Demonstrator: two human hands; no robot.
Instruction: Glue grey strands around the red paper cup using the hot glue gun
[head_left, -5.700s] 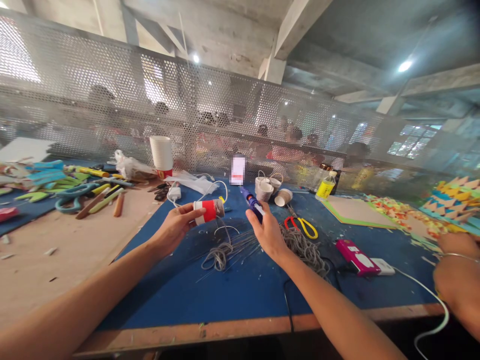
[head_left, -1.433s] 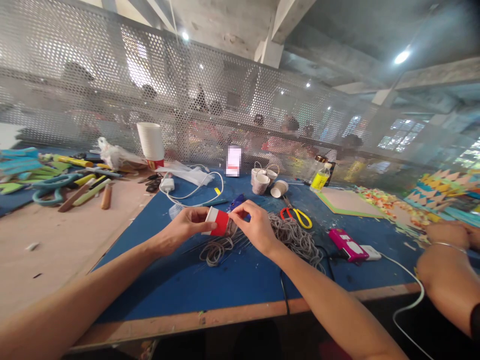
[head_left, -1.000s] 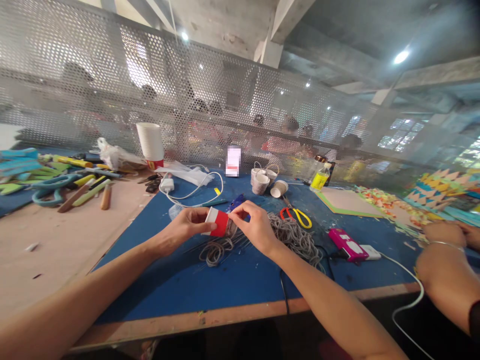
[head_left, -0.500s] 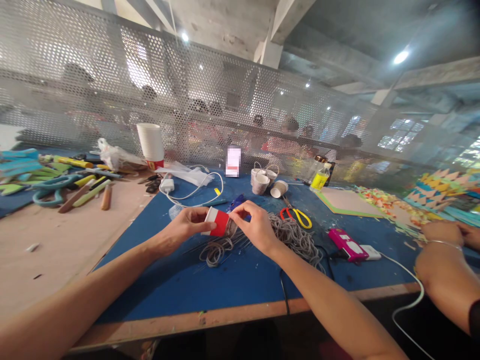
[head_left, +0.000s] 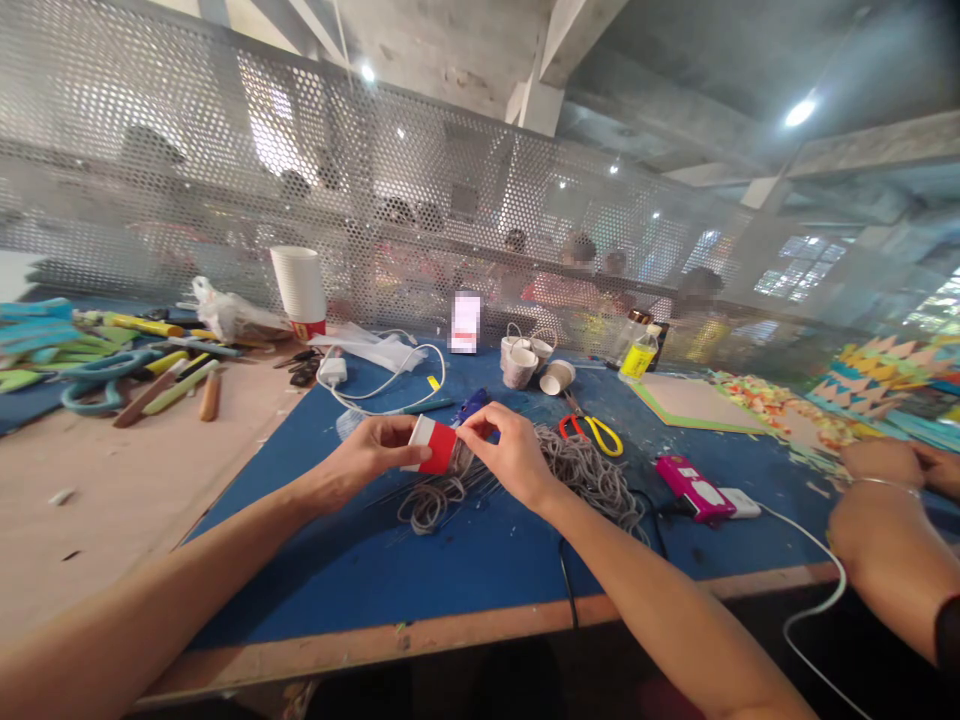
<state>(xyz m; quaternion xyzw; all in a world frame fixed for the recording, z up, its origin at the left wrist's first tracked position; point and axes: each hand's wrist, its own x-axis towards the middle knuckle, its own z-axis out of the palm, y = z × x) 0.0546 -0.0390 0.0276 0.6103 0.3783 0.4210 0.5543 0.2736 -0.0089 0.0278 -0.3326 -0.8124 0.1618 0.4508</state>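
A red and white paper cup lies on its side in the air above the blue table, its base end wrapped with grey cord. My left hand is closed around the white rim end. At the wrapped end, my right hand pinches with thumb and forefinger at the grey cord; the exact grip is partly hidden by the fingers. A small coil of cord lies below the cup, and a larger heap of cord spreads beyond my right hand. A blue tool sits partly hidden behind that hand.
Scissors with red and yellow handles lie beside small cord-wrapped cups. Stacked paper cups stand back left, near blue-handled scissors. A magenta box with a white cable sits right, near another person's arm.
Almost nothing differs. Both hands keep their hold at the cup, and the whole view has shifted very slightly.
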